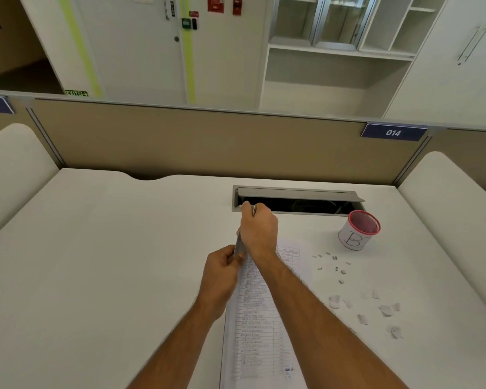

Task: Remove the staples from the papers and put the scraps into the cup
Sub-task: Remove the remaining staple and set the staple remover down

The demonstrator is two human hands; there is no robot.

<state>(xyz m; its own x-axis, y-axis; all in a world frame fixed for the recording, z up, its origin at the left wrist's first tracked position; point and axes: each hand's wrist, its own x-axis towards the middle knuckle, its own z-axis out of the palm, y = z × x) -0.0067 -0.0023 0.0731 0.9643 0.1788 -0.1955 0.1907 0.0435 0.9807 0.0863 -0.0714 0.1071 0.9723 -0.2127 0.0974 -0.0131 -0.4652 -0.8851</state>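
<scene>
A stack of printed papers (260, 318) lies on the white desk (110, 262), running from the near edge toward the middle. My right hand (258, 231) grips a thin metal tool (238, 247) above the stack's top left corner. My left hand (222, 272) pinches that corner, right under the tool's lower end. A white cup (358, 231) with a pink rim and a handwritten letter stands to the right, near the cable slot. Several pulled staples (333, 266) lie loose between papers and cup. Several torn paper scraps (371, 307) lie nearer to me on the right.
An open cable slot (298, 202) with a raised grey lid sits in the desk behind my hands. A beige partition (208, 141) closes the far side. Rounded white dividers (11, 169) flank the desk left and right.
</scene>
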